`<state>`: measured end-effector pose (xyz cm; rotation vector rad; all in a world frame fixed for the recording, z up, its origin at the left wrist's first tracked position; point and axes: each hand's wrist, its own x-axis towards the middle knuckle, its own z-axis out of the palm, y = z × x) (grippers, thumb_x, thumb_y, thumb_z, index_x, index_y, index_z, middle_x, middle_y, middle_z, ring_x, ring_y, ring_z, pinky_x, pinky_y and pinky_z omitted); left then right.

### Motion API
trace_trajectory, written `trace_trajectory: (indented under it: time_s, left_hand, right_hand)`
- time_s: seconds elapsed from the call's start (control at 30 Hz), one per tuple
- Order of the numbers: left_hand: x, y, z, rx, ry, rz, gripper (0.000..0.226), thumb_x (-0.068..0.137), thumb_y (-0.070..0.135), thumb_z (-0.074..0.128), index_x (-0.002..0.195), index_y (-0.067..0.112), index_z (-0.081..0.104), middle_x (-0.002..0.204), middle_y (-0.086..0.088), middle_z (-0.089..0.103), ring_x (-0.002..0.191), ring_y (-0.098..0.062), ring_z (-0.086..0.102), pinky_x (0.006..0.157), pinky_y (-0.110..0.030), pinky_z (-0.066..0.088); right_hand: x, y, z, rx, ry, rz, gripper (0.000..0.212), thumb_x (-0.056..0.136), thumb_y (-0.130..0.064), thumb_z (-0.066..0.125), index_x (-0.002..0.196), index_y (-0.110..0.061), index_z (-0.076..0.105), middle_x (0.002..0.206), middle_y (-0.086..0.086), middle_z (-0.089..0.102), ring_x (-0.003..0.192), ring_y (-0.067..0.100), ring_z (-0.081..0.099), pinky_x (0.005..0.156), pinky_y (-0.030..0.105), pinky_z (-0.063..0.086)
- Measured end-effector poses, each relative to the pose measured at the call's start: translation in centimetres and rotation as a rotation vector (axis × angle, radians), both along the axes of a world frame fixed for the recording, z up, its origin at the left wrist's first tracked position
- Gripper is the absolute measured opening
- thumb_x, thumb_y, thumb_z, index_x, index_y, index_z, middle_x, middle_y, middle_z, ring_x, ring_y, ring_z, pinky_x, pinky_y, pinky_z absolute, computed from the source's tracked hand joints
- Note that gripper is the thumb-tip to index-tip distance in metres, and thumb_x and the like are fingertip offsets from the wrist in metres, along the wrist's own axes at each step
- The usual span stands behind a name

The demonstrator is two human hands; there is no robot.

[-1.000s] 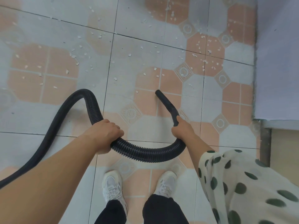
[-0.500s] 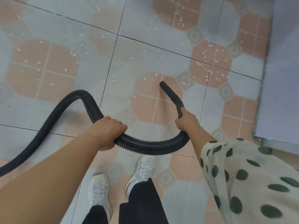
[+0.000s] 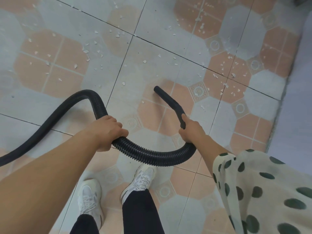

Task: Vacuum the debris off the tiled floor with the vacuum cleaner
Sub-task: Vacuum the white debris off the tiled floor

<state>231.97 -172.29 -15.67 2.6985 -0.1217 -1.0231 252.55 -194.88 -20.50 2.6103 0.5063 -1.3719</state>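
Around the black ribbed hose [image 3: 152, 156], the fingers [image 3: 118, 128] of the left hand [image 3: 108, 130] are curled in a full grip, knuckles up, behind the nozzle [image 3: 168, 100] and to its left. The right hand [image 3: 191, 131] wraps the rear end of that nozzle, where the rigid tube meets the hose. Between the two hands the hose sags in a loop. Past the left hand it arches up and trails off to the left of the nozzle, out of view. The vacuum cleaner's body is not visible.

The nozzle's open mouth points forward and down, close to the tiled floor [image 3: 152, 53]; whether it touches cannot be told. Debris [image 3: 225, 84], small white flakes, lies ahead of the nozzle and to both sides. One flake is just left of the mouth, a thick scatter lies well to its right on the orange tiles, and more lies further ahead and to the left. Tiles behind the nozzle, toward the white shoes [image 3: 89, 196], look mostly free of flakes.

By my judgement the sweep is partway done. To do it well, the right hand should steer the mouth low and slow over each patch, near flake first, then the scatter to the right. The left hand should feed slack so the loop drags no flakes about.
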Motion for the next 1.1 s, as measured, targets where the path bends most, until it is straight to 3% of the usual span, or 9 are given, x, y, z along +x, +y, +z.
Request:
trace_trajectory:
  time_s: [0.23, 0.5, 0.7, 0.87, 0.97, 1.1]
  left_hand:
    - [-2.9, -0.2, 0.1, 0.014, 0.033, -0.078, 0.029, 0.084, 0.013, 0.056, 0.104, 0.033, 0.050, 0.100, 0.013, 0.052, 0.103, -0.013, 0.048, 0.102, -0.027, 0.032]
    - [-6.1, 1.4, 0.4, 0.061, -0.007, -0.115, 0.020, 0.088, 0.022, 0.057, 0.105, 0.031, 0.050, 0.099, 0.013, 0.053, 0.103, -0.013, 0.048, 0.105, -0.028, 0.031]
    - [-8.0, 3.6, 0.4, 0.112, -0.057, -0.072, 0.018, 0.088, 0.020, 0.054, 0.101, 0.031, 0.051, 0.098, 0.012, 0.053, 0.102, -0.013, 0.048, 0.102, -0.026, 0.033]
    - [-10.1, 4.6, 0.5, 0.090, -0.073, -0.006, 0.014, 0.086, 0.021, 0.057, 0.096, 0.029, 0.052, 0.094, 0.012, 0.054, 0.097, -0.014, 0.049, 0.099, -0.027, 0.034]
    - [-11.2, 5.2, 0.8, 0.090, -0.083, 0.043, 0.014, 0.085, 0.025, 0.056, 0.090, 0.031, 0.044, 0.093, 0.014, 0.054, 0.095, -0.013, 0.048, 0.098, -0.025, 0.033]
    - [-11.8, 4.9, 1.7, 0.046, -0.050, 0.068, 0.017, 0.081, 0.028, 0.055, 0.081, 0.030, 0.038, 0.085, 0.014, 0.052, 0.090, -0.011, 0.048, 0.096, -0.025, 0.033]
  right_hand:
    - [-3.7, -1.5, 0.7, -0.037, 0.062, 0.098, 0.071, 0.096, -0.025, 0.046, 0.156, -0.035, 0.009, 0.118, 0.014, 0.054, 0.094, 0.030, 0.060, 0.084, 0.042, 0.055]
    - [-7.2, 0.3, 0.3, -0.038, 0.038, 0.118, 0.070, 0.099, -0.025, 0.044, 0.156, -0.035, 0.005, 0.126, 0.017, 0.049, 0.097, 0.032, 0.059, 0.082, 0.040, 0.053]
    - [-7.5, 5.7, -0.2, -0.012, -0.042, 0.196, 0.071, 0.101, -0.024, 0.045, 0.157, -0.034, 0.003, 0.129, 0.019, 0.041, 0.104, 0.035, 0.055, 0.080, 0.038, 0.045]
    - [-7.5, 9.2, -0.6, 0.008, -0.069, 0.244, 0.070, 0.100, -0.023, 0.047, 0.156, -0.033, 0.005, 0.131, 0.021, 0.039, 0.099, 0.034, 0.055, 0.074, 0.036, 0.041]
    - [-7.6, 10.2, -0.5, 0.004, -0.060, 0.275, 0.069, 0.101, -0.023, 0.046, 0.156, -0.033, 0.005, 0.132, 0.021, 0.039, 0.088, 0.030, 0.049, 0.073, 0.036, 0.041]
    - [-8.2, 10.6, 0.0, -0.007, -0.017, 0.346, 0.069, 0.102, -0.024, 0.044, 0.156, -0.033, 0.003, 0.132, 0.020, 0.039, 0.096, 0.033, 0.056, 0.079, 0.038, 0.048]
